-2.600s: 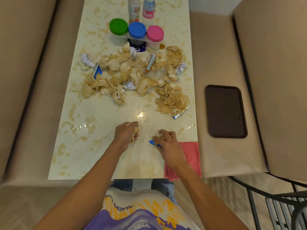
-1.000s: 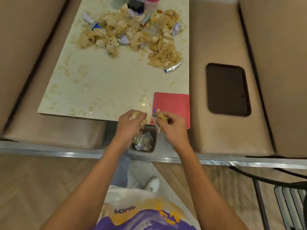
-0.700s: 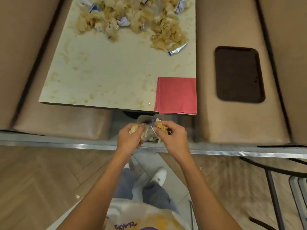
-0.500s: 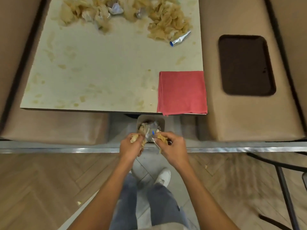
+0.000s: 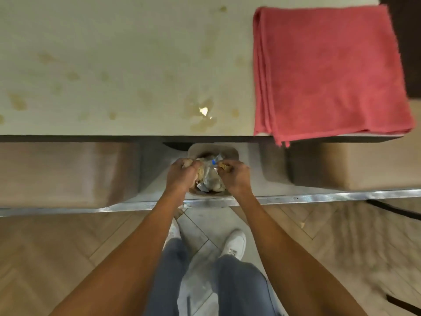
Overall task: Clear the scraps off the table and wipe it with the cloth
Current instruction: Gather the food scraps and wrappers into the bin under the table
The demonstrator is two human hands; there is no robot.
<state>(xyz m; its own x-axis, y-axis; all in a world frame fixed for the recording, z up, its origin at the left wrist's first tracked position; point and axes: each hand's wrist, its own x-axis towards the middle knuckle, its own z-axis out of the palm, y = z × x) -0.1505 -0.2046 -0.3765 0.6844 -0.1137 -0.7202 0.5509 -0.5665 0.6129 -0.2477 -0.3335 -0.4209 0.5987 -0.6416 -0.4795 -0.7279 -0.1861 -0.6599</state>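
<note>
Both my hands are over a small beige bin [image 5: 234, 151] on the floor under the table's near edge. My left hand [image 5: 182, 175] grips a clump of tan scraps [image 5: 200, 173]. My right hand [image 5: 234, 176] grips another tan scrap with a crumpled silvery wrapper [image 5: 210, 176] hanging between the hands. The bin holds several scraps. A folded red cloth [image 5: 328, 74] lies on the table's near right corner, slightly overhanging the edge. The pale stained table [image 5: 114, 65] fills the top of the view.
Beige upholstered benches [image 5: 63, 174] flank the bin on both sides, with a metal floor strip [image 5: 319, 198] in front. My legs and white shoes [image 5: 234, 244] stand on the wooden floor. A dark tray's edge [image 5: 410, 42] shows at the far right.
Both hands carried scraps from the table down past its near edge to the bin. The view dropped and closed in, so the scrap pile left the frame.
</note>
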